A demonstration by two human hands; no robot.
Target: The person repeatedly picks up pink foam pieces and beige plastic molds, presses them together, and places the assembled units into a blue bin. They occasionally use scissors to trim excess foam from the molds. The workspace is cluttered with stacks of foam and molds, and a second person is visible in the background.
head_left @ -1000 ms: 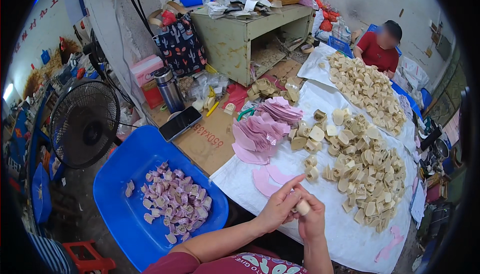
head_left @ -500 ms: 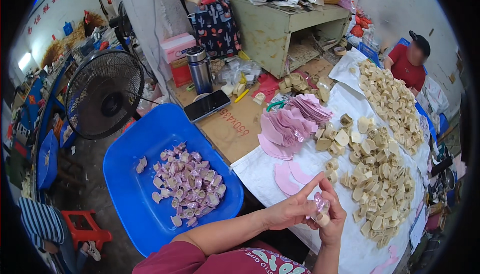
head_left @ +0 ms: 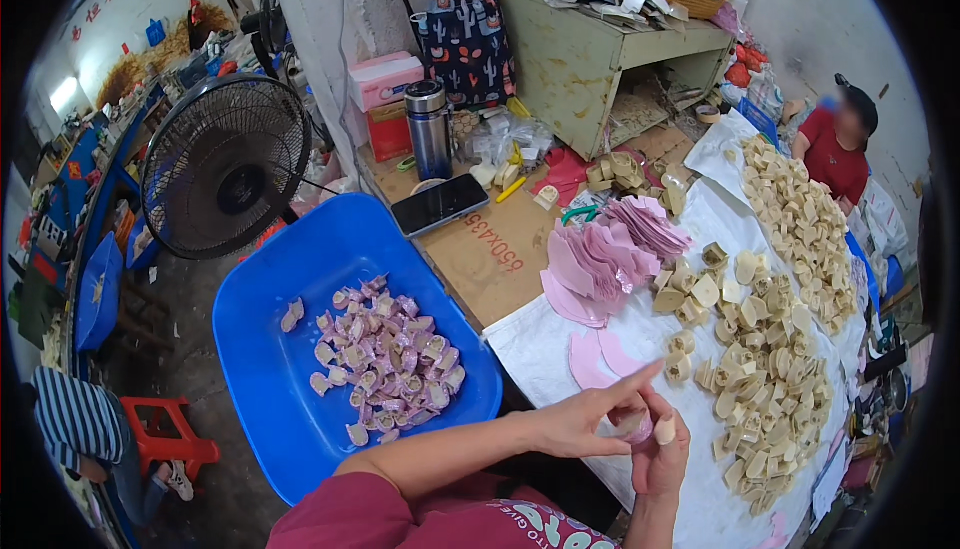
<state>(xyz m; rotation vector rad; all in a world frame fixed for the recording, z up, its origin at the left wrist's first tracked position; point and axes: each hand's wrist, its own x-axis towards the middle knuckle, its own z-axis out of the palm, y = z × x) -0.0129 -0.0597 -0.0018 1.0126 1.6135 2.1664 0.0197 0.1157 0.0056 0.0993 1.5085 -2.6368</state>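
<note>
Both my hands meet at the near edge of the white cloth, around a small shoe heel (head_left: pixel 634 427) with a shiny pink cover. My left hand (head_left: pixel 578 422) pinches the heel from the left, its index finger stretched out past it. My right hand (head_left: pixel 660 464) is closed around its other side, and a beige cap shows at one fingertip. Fingers hide much of the heel. Just beyond lie flat curved pink pieces (head_left: pixel 590 357) and a stack of pink cut pieces (head_left: pixel 600 259). Bare beige heels (head_left: pixel 770 379) are heaped to the right.
On my left a blue tub (head_left: pixel 250 349) holds many pink-covered heels (head_left: pixel 390 359). A black fan (head_left: pixel 225 169) stands behind it. A phone (head_left: pixel 440 204) and steel flask (head_left: pixel 429 134) rest on cardboard. Farther off are a green cabinet (head_left: pixel 560 59) and a person in red (head_left: pixel 838 154).
The view has shifted, so the scene sits slightly right. My hands have turned the pink-covered heel, and my fingers now hide more of it.
</note>
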